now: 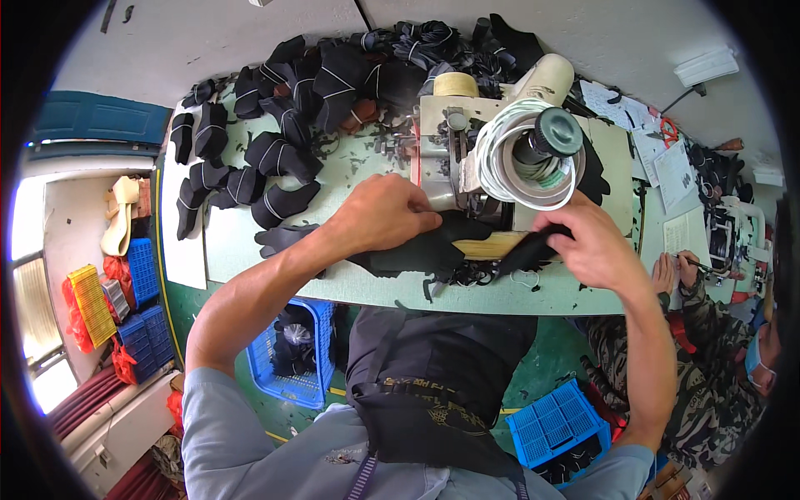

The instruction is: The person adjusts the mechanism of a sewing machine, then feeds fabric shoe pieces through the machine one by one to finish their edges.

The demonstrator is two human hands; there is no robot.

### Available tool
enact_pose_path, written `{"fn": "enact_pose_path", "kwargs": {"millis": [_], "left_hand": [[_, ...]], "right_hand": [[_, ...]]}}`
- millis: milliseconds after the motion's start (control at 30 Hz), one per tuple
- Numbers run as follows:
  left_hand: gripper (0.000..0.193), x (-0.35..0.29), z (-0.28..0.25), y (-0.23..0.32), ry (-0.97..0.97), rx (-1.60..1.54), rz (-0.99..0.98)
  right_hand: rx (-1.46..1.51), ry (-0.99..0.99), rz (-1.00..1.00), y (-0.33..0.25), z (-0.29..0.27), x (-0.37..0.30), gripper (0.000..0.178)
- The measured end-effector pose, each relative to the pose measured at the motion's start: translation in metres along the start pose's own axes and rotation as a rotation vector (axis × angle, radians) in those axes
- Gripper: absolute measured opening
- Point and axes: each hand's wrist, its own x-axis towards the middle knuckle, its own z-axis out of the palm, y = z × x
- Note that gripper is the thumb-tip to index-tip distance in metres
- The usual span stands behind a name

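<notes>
My left hand [385, 213] lies left of the machine [450, 137], fingers curled and thumb low, closed on a flat black cut piece [417, 257]. My right hand [590, 243] is on the machine's other side, thumb and fingers pinching another black piece [532, 250]. Between the two pieces shows a yellowish strip [486, 248] at the table's near side. Part of the machine's working spot is hidden behind a coil of white cord [518, 154]. Whether the two black pieces join under the machine, I cannot tell.
Tied black bundles [287, 158] cover the left and back of the pale green table [350, 158]. Blue crates [312, 392] [560, 421] stand on the floor on both sides of my lap. At right, a person [692, 383] in camouflage clothing writes on paper [686, 237].
</notes>
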Motion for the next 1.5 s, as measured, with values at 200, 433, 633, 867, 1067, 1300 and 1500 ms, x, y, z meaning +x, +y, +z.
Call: {"fn": "enact_pose_path", "kwargs": {"millis": [200,433,633,867,1067,1300,1500], "left_hand": [[0.032,0.026,-0.006,0.023,-0.006,0.246,0.161],[0.032,-0.005,-0.005,0.002,-0.086,0.060,0.118],[0.035,0.012,0.000,0.011,-0.014,0.214,0.048],[0.034,0.008,-0.009,0.009,-0.185,0.024,0.220],[0.031,-0.002,0.002,-0.001,-0.006,0.073,0.029],[0.029,0.023,-0.008,0.020,-0.061,0.178,0.168],[0.028,-0.006,-0.004,-0.008,-0.027,0.005,0.152]], "right_hand": [[0.057,-0.178,-0.155,-0.012,0.005,0.013,0.027],[-0.128,0.119,-0.098,0.003,0.034,0.006,0.032],[0.068,-0.273,-0.009,-0.006,-0.008,0.006,0.034],[-0.176,0.095,-0.157,-0.003,0.039,0.014,0.032],[-0.013,-0.078,-0.030,-0.004,0.001,0.005,0.029],[-0.009,-0.105,-0.168,-0.020,0.014,0.015,0.041],[-0.107,0.021,-0.011,-0.002,0.028,0.006,0.043]]}}
